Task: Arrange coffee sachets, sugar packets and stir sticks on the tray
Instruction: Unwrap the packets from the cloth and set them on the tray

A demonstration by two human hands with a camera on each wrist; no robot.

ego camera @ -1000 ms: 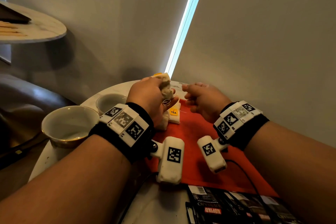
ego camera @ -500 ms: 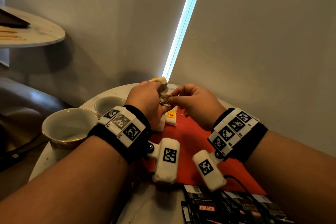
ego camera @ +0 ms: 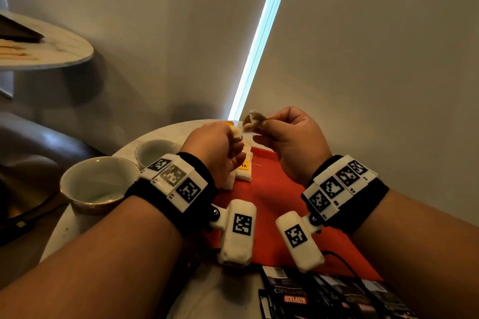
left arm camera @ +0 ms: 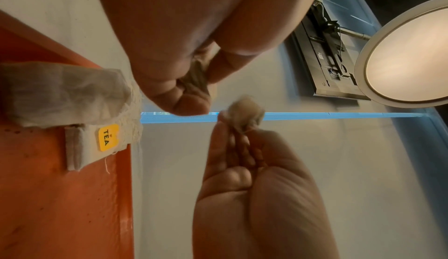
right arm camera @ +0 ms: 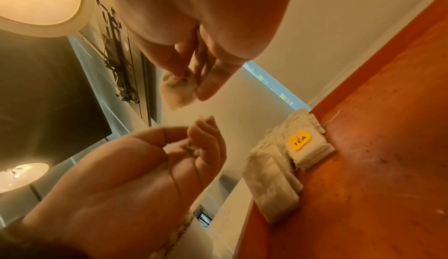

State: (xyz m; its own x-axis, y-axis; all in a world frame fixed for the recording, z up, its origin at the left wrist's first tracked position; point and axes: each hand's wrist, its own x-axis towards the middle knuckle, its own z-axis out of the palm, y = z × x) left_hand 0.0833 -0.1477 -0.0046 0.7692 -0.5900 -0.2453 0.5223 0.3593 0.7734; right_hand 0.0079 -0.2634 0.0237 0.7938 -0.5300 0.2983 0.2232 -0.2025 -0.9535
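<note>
My right hand is raised over the far end of the red tray and pinches a brownish tea bag. Just left of it, my left hand grips a pale tea bag between its fingertips. A small gap separates the two bags. More tea bags with a yellow TEA tag lie stacked at the tray's far left corner, below the left hand. Black Kopiko coffee sachets lie on the table at the tray's near edge. No sugar packets are in view.
Two white cups stand left of the tray on the round white table. A second round table at the upper left carries wooden stir sticks. A wall rises close behind the tray and to its right.
My right hand reached the bunch in my left hand, pinched one tea bag and pulled it up and to the right. Both hands have risen a little.
</note>
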